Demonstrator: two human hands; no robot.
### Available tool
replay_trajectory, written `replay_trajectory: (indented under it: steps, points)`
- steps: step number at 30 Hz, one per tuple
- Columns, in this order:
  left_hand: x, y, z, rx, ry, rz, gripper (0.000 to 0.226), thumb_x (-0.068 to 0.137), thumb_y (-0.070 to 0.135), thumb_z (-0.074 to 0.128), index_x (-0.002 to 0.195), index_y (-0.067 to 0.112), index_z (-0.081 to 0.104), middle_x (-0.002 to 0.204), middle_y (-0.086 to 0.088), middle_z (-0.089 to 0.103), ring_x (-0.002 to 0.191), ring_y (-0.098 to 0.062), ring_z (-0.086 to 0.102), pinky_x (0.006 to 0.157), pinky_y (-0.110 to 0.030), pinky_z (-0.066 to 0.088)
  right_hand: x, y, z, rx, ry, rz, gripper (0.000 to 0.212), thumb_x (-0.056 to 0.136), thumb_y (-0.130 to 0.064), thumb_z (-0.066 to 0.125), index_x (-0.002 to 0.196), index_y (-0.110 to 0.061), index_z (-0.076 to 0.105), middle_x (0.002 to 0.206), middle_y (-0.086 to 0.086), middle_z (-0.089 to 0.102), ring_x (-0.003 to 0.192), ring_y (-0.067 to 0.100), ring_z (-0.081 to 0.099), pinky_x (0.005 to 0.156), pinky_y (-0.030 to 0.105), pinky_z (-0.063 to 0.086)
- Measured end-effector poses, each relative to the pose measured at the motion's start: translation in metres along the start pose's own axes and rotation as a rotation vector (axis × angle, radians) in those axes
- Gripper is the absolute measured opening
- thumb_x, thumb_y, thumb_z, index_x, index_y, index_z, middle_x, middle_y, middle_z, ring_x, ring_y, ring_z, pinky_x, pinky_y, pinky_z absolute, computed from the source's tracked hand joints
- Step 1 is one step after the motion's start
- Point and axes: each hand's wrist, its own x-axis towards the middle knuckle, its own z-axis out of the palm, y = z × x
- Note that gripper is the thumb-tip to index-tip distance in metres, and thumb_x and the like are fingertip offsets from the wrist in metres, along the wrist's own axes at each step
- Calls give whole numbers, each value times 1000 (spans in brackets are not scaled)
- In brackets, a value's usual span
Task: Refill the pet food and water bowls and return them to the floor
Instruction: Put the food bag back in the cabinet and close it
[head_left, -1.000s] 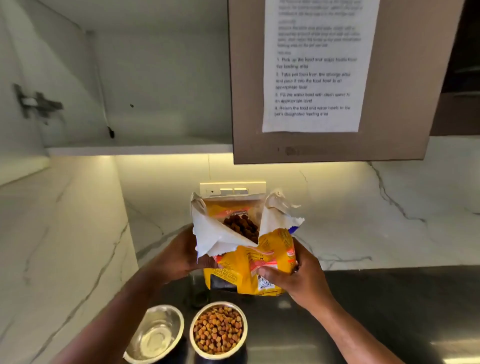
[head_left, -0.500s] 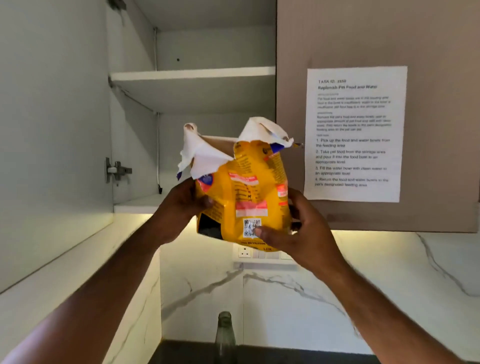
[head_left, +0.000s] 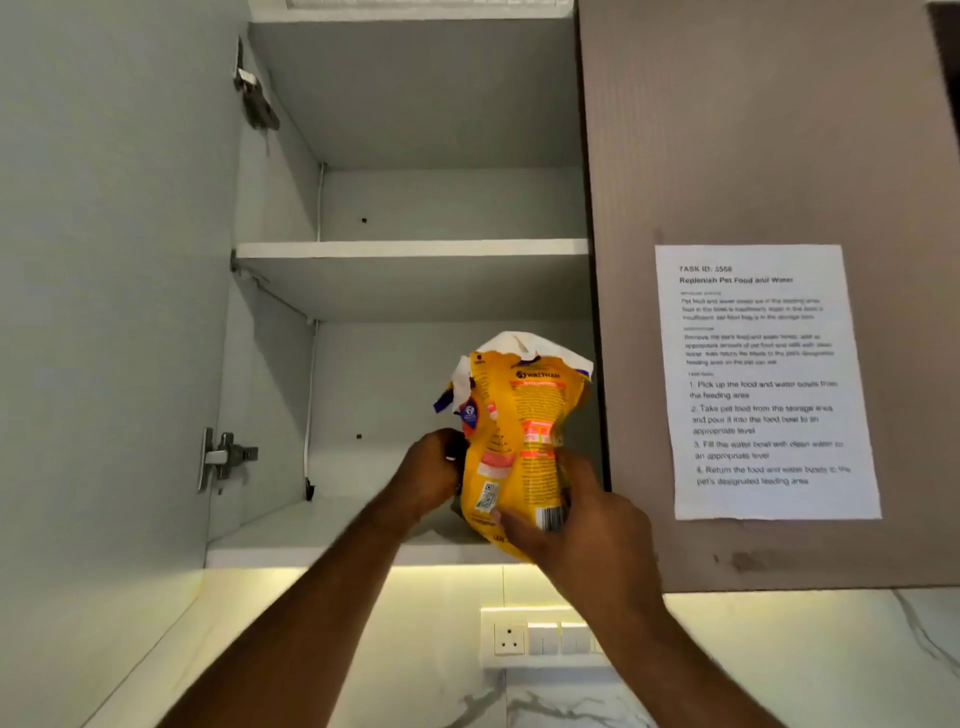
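Yellow torn-open pet food bag (head_left: 519, 441), upright, centre frame at bottom cabinet shelf (head_left: 322, 535) front edge. Left hand (head_left: 428, 475) grips its left side, right hand (head_left: 576, 525) grips lower right, bag between hands.

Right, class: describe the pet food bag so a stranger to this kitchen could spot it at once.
Find the open wall cabinet left of the door with the taped sheet. At its bottom shelf, the left hand and right hand hold the bag: yellow, crumpled, its torn top showing white.
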Motion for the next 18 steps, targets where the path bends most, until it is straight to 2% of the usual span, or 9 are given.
replay_trajectory:
  steps: [3, 5, 7, 11, 15, 18]
  points:
    - [14, -4, -2, 204, 81, -18, 4, 94, 14, 69, 91, 14, 71, 99, -14, 77, 86, -33, 72, 87, -47, 61, 7, -6, 20, -188, -78, 26, 81, 79, -87, 48, 140, -35, 42, 104, -8, 75, 85, 15, 72, 74, 24, 51]
    - [16, -9, -8, 213, 90, -83, 10, 92, 14, 69, 84, 18, 70, 89, -11, 78, 73, -28, 73, 80, -46, 64, 11, -8, 32, -276, -127, 53, 80, 83, -86, 43, 143, -35, 34, 110, -6, 73, 91, 17, 72, 78, 26, 53]
    - [13, -16, -14, 149, 71, -146, 6, 90, 7, 72, 93, 11, 74, 88, -12, 77, 75, -33, 76, 79, -48, 65, 15, -11, 43, -339, -128, 65, 79, 84, -84, 44, 142, -33, 32, 109, -3, 72, 91, 21, 72, 77, 28, 54]
    - [3, -22, -22, 94, 88, -169, 18, 87, -2, 71, 103, 7, 73, 96, -14, 77, 84, -36, 76, 84, -51, 64, 21, -14, 61, -413, -140, 97, 79, 85, -80, 50, 143, -28, 34, 110, 0, 71, 91, 25, 72, 74, 31, 55]
    - [-7, -20, -29, 28, 163, -133, 12, 96, 7, 61, 102, 10, 72, 96, -14, 76, 74, -32, 76, 79, -49, 66, 29, -12, 75, -435, -168, 140, 81, 84, -78, 56, 143, -27, 32, 116, 2, 70, 97, 28, 73, 79, 36, 58]
    - [-14, -17, -36, 21, 213, -83, 11, 98, 16, 64, 106, 12, 71, 100, -12, 76, 77, -30, 76, 81, -47, 65, 36, -13, 80, -437, -187, 172, 83, 83, -77, 60, 144, -27, 32, 118, 3, 70, 100, 30, 72, 82, 39, 59]
